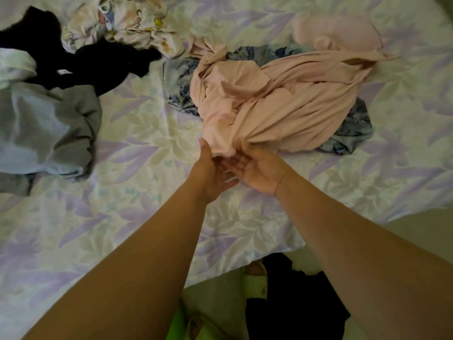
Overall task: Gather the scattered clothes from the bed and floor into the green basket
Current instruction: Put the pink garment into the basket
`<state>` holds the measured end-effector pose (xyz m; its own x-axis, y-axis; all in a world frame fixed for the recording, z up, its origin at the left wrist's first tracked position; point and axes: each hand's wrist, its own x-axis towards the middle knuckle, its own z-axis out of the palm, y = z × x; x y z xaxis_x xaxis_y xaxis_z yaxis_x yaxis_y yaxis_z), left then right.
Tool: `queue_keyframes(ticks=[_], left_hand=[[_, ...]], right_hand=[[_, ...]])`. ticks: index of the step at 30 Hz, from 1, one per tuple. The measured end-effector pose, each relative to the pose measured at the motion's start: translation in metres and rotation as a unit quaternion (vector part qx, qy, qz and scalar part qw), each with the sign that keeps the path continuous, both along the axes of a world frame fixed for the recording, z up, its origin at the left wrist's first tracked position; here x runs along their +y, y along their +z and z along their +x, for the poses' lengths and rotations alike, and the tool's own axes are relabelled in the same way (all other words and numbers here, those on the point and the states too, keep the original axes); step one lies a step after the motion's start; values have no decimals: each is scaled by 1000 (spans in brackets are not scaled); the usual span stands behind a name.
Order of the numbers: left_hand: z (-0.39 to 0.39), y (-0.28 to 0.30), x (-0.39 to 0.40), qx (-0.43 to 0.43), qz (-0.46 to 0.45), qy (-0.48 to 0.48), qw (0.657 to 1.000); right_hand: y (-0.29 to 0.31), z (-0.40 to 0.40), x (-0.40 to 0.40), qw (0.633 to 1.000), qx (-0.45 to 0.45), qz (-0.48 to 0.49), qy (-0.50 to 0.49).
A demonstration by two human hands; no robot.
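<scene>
A pink garment lies bunched on the bed over a blue floral garment. Its folds run taut and gather to a point at my right hand, which is palm up and pinches that near end at the thumb, its other fingers stretched out. My left hand is open right beside it, thumb raised against the pink cloth's edge. At the bottom edge a strip of the green basket shows between my forearms, with a dark garment and pale cloth in it.
On the floral bedsheet, a black garment and a grey one lie at the left, and a white printed garment at the back. The bed's edge runs across the lower right, with pale floor beyond.
</scene>
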<state>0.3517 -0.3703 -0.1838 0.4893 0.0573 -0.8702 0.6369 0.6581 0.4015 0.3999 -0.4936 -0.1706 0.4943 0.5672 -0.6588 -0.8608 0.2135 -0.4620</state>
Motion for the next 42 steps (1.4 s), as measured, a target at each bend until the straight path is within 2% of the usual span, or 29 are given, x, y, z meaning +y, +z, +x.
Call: queue_keyframes(ticks=[3,6,8,10,13,17,22,25,29,31,35,40,42], left_hand=[[-2,8,2,1,0,67,998],[-12,10,9,22,74,63,995],[-24,13,17,16,84,72,994],[-40,17,28,11,64,96,993],[-63,21,54,23,65,135,988],[-87,35,88,11,65,156,986],[-111,64,113,-38,37,154,987],[-132,81,128,-40,45,144,988],[-154,85,158,-20,69,180,981],[-165,91,172,-11,68,202,977],[-179,118,191,8,73,292,953],[-199,184,216,11,113,343,933],[-204,206,219,-2,123,328,937]], right_hand=[[-5,-28,-13,989,38,0,145],[-10,-53,-20,963,55,-47,260],[-10,-63,-17,961,51,-121,243],[-12,-66,-12,954,6,-220,202],[-17,-64,-5,944,-6,-303,128],[-23,-49,3,904,-10,-426,31],[-19,-43,36,941,-30,-326,-85],[-29,-55,66,965,-41,-242,-90],[5,-81,105,992,-22,-112,-62],[17,-91,118,995,-38,-87,-35],[55,-102,127,989,-101,-101,37],[148,-93,142,984,-134,-93,68],[186,-87,154,981,-159,-92,63]])
